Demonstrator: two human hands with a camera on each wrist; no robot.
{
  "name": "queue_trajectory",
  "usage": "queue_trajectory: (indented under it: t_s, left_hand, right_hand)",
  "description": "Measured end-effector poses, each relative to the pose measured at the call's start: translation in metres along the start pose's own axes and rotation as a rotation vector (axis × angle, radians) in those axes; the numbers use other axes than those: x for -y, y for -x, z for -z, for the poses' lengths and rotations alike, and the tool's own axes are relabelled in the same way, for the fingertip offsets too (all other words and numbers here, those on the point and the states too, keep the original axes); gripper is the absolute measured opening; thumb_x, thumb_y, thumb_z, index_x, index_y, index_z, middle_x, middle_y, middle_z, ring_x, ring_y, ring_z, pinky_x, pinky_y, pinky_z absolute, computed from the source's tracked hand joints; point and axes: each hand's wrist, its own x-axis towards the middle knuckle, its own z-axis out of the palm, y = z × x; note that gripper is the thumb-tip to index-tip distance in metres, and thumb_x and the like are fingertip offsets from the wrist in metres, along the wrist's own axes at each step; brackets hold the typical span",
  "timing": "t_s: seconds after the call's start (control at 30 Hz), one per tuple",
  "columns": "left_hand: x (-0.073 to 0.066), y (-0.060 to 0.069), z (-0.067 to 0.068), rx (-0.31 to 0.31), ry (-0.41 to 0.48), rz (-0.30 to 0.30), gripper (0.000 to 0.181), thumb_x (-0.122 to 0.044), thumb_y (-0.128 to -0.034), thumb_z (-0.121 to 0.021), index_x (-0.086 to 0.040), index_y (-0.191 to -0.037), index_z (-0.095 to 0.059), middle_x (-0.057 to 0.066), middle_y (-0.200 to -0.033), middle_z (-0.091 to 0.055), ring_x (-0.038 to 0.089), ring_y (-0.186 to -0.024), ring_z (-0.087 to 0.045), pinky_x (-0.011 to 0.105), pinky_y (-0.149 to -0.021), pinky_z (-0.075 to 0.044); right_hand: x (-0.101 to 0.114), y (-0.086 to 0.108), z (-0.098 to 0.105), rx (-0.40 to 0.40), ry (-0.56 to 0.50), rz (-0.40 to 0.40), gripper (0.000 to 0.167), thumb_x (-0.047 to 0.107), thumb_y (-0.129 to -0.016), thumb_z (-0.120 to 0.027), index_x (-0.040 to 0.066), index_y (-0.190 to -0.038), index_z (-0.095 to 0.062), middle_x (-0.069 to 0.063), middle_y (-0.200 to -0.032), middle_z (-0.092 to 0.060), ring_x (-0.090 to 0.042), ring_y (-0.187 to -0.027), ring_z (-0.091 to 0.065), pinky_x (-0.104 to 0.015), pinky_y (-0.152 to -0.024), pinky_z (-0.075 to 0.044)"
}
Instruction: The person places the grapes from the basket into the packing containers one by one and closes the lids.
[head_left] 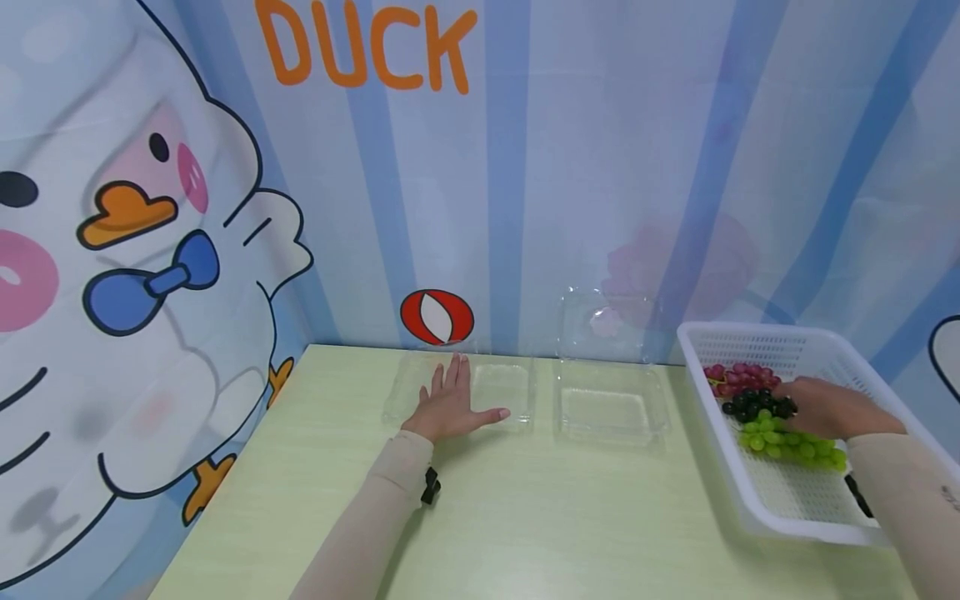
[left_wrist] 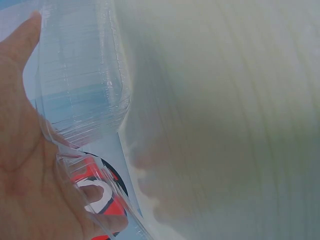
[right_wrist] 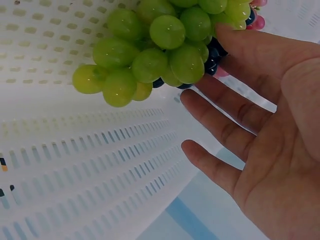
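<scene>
- Left hand (head_left: 442,408): fingers straight and spread, thumb pointing toward the right hand, gripping nothing, placed at the left container (head_left: 502,387), which extends to both sides of it
- Right hand (head_left: 832,407): inside the white basket (head_left: 810,527), well apart from the left hand, thumb side at the black grapes (head_left: 753,406); whether thumb and forefinger pinch them cannot be told
- Grapes: the black grapes lie just beyond the right fingertips, the red grapes (head_left: 742,377) farther away from the person, the green grapes (head_left: 787,442) on the near side of the hand
- Right container (head_left: 611,408): clear plastic, between the two hands on the table (head_left: 525,517), its lid raised against the backdrop (head_left: 547,167)
- Head view only: both hands together, with the full layout of the containers
- Left wrist view only: the left palm beside clear plastic, with fingers and the red-and-white oval (left_wrist: 102,197) partly seen through it
- Right wrist view only: the right palm, its three outer fingers extended and separated, below the thumb, which overlaps the grape cluster
</scene>
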Motion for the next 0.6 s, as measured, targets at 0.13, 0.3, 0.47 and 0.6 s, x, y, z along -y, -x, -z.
queue_trajectory:
  t_s: [0.13,0.3,0.47,0.6]
  left_hand:
    - [0.0001,-0.0008,0.0000,-0.001,0.002,0.004,0.126,-0.085,-0.0806,-0.053,-0.009,-0.164,0.003,0.010,-0.172,0.006,0.041,-0.156,0.003,0.071,-0.118,-0.011]
    - [-0.0008,-0.0011,0.0014,-0.001,-0.003,0.004,0.125,-0.084,-0.0809,-0.054,-0.009,-0.164,0.003,0.010,-0.172,0.006,0.041,-0.156,0.003,0.070,-0.118,-0.011]
    - [-0.0016,-0.0008,0.0026,0.002,-0.002,0.004,0.125,-0.084,-0.0809,-0.054,-0.009,-0.164,0.002,0.010,-0.172,0.006,0.041,-0.156,0.003,0.070,-0.119,-0.011]
    - [-0.0021,-0.0002,0.0033,0.002,0.001,0.005,0.125,-0.084,-0.0809,-0.054,-0.009,-0.164,0.003,0.010,-0.172,0.007,0.041,-0.156,0.004,0.070,-0.119,-0.011]
  right_hand:
    - [-0.0025,-0.0013,-0.0026,-0.004,-0.028,0.006,0.052,0.017,-0.090,-0.075,-0.014,-0.129,-0.058,-0.037,-0.121,-0.060,-0.055,-0.110,-0.058,-0.060,-0.082,-0.053]
    - [-0.0066,-0.0048,-0.0059,-0.016,-0.076,0.001,0.047,0.017,-0.089,-0.075,-0.011,-0.124,-0.060,-0.030,-0.113,-0.064,-0.045,-0.098,-0.064,-0.052,-0.073,-0.055]
    - [-0.0069,-0.0085,-0.0054,-0.010,-0.086,-0.008,0.035,0.013,-0.086,-0.074,-0.008,-0.112,-0.063,-0.020,-0.099,-0.067,-0.029,-0.084,-0.064,-0.045,-0.066,-0.054]
    - [-0.0061,-0.0083,-0.0058,-0.009,-0.091,-0.012,0.039,0.013,-0.086,-0.073,-0.010,-0.115,-0.062,-0.026,-0.104,-0.066,-0.031,-0.087,-0.065,-0.047,-0.068,-0.055]
